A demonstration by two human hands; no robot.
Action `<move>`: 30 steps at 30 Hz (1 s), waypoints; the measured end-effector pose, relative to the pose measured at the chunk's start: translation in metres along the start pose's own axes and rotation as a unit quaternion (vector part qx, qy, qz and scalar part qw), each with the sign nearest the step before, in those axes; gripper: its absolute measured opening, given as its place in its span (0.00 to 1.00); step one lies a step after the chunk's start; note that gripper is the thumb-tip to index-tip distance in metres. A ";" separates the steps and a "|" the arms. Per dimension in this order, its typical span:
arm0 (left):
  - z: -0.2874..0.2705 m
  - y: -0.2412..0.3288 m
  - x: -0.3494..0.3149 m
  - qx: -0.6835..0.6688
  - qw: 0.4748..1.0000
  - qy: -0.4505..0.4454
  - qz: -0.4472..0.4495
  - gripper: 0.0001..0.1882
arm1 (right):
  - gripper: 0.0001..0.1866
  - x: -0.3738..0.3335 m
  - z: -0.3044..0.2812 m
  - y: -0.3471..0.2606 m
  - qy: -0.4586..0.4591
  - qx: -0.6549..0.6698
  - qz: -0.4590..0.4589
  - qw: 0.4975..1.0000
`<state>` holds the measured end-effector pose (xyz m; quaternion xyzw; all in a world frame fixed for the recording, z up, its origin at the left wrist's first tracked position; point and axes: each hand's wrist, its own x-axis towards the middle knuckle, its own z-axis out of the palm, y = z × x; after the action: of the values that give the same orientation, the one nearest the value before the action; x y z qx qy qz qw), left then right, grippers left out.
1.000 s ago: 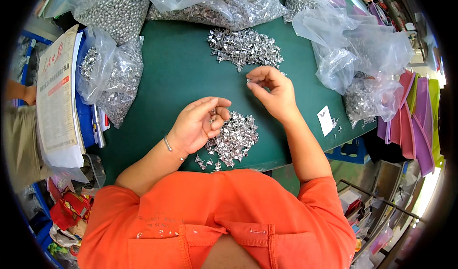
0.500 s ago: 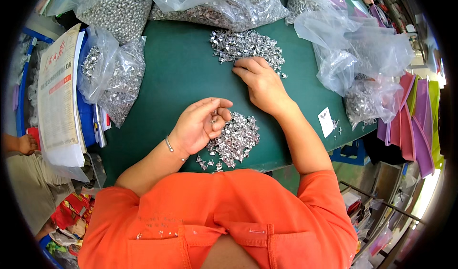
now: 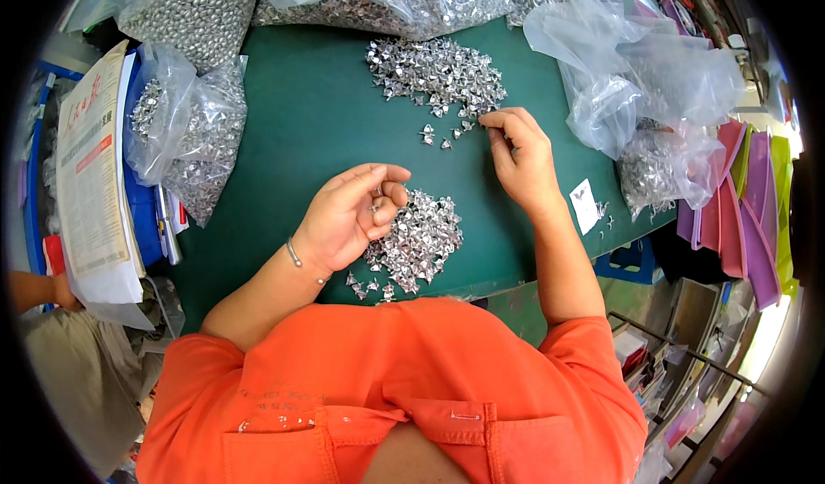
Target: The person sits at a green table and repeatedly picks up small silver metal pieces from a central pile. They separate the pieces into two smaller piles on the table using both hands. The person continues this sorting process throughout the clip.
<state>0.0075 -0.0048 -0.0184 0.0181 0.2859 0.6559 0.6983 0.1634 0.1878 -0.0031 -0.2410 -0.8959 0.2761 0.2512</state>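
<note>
A pile of small, shiny silver metal pieces (image 3: pixel 421 242) lies on the green tabletop close to my body. Beside its left edge is my left hand (image 3: pixel 348 213), palm turned inward and fingers loosely curled. Small silver metal pieces (image 3: pixel 374 209) show between those curled fingers. A second pile of the same silver pieces (image 3: pixel 438 72) lies farther away. My right hand (image 3: pixel 522 162) is at that pile's near right edge, thumb and fingertips drawn together. Whatever the right fingertips hold is too small to make out. A few loose pieces (image 3: pixel 427 134) lie just left of it.
Clear plastic bags of silver parts (image 3: pixel 387 7) line the far edge, with another bag (image 3: pixel 206 132) at left. Newspapers (image 3: pixel 94 175) are stacked by the left edge. A small white card (image 3: pixel 583 206) and a crumpled bag (image 3: pixel 657 170) lie right. Another person's hand (image 3: pixel 64 293) shows far left.
My right hand has moved right and a little toward me, off the far pile's front. Loose pieces now show where it was. The left hand keeps its curled pose beside the near pile.
</note>
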 end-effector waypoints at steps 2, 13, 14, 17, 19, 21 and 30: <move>0.000 0.000 0.000 -0.002 1.000 -0.001 -0.002 0.15 | 0.09 -0.003 0.002 -0.001 -0.009 0.003 -0.005 1.000; 0.001 0.000 0.000 0.006 1.000 0.009 0.001 0.15 | 0.11 -0.004 -0.009 0.004 -0.035 -0.003 0.027 0.999; 0.001 0.000 0.000 0.005 1.000 0.009 0.000 0.15 | 0.11 -0.004 -0.009 0.003 -0.022 -0.005 0.040 0.999; 0.003 0.001 0.000 0.005 1.000 0.010 -0.002 0.15 | 0.08 -0.002 0.004 -0.003 0.001 0.009 0.001 1.000; 0.004 0.002 0.000 0.004 1.000 0.012 -0.005 0.16 | 0.07 -0.002 0.012 0.001 -0.004 -0.004 -0.019 1.000; 0.001 0.001 0.001 0.001 1.000 0.002 -0.007 0.16 | 0.08 -0.003 0.013 0.006 -0.016 -0.030 -0.033 0.999; 0.017 0.005 -0.002 0.036 0.996 0.074 -0.023 0.17 | 0.11 0.013 0.017 -0.042 -0.110 0.135 -0.080 0.981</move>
<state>0.0098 0.0002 -0.0015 -0.0116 0.3605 0.6285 0.6892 0.1308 0.1580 0.0145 -0.1001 -0.8888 0.3987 0.2027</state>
